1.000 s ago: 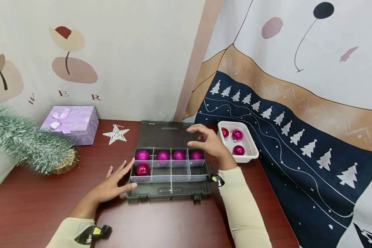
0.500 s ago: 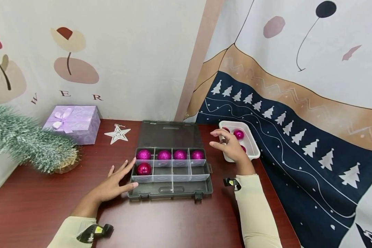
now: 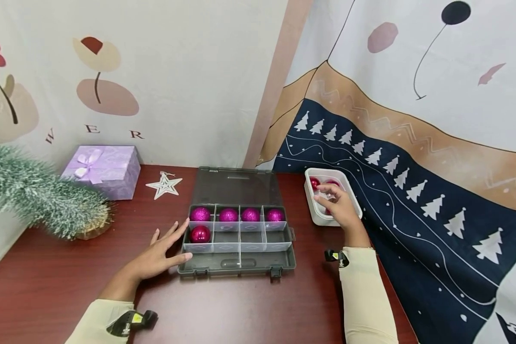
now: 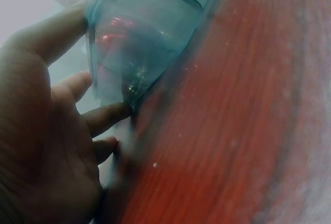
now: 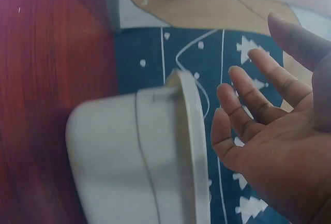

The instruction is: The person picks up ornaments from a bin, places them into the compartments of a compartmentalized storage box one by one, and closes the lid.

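A grey see-through divider box (image 3: 236, 270) lies with its lid raised back. Its back row holds several glittery magenta baubles (image 3: 229, 215), and one shiny bauble (image 3: 200, 234) sits in the left compartment of the row in front. My left hand (image 3: 156, 258) touches the box's left side with fingers spread; in the left wrist view its fingertips meet the clear wall (image 4: 150, 22). My right hand (image 3: 340, 206) is over the white tub (image 3: 325, 220), fingers loosely bent and holding nothing. Shiny baubles (image 3: 315, 183) lie in the tub, partly hidden by that hand.
A white star ornament (image 3: 164, 185) lies behind the box to the left. Beside it stand a lilac gift box (image 3: 105, 172) and a small frosted tree (image 3: 38, 191) on a wooden base. A navy printed cloth (image 3: 395, 229) hangs along the table's right edge.
My right hand has moved right, from above the divider box's back right corner to over the white tub. The left hand stays at the box's left side.
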{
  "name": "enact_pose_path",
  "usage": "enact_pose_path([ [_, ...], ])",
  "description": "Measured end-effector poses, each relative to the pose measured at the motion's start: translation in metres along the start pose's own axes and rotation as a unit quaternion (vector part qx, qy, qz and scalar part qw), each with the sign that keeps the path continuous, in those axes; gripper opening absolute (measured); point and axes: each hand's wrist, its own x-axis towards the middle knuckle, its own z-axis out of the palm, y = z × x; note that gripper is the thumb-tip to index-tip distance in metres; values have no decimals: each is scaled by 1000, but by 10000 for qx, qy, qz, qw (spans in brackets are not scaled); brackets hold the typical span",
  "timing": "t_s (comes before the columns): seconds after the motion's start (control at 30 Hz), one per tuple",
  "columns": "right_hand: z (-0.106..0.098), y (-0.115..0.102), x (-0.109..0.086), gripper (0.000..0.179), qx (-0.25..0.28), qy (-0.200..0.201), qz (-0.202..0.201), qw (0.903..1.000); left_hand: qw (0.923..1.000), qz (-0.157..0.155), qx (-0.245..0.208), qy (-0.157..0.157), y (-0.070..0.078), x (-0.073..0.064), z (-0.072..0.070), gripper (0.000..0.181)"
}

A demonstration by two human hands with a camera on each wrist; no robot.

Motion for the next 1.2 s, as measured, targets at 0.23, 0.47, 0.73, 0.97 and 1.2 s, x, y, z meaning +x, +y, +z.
enact_pose_path([
  [0.23,-18,12,2,41,244,419,375,9981,10000,-26,-30,-35,-1,1,0,96],
  [0.47,-35,28,9,48,98,499,726,9961,10000,3,6,-15,1,1,-1,96],
  [0.73,-51,39,19,53,-407,-159,1073,9933,10000,-27,-27,-30,-2,-1,2,96],
  [0.97,-57,40,28,59,-780,-760,1379,9844,10000,-34,-48,-3,-2,-3,2,95],
  [1.2,-60,43,36,66,-1072,-1379,1479,9735,10000,14,-72,7,0,-1,2,95],
])
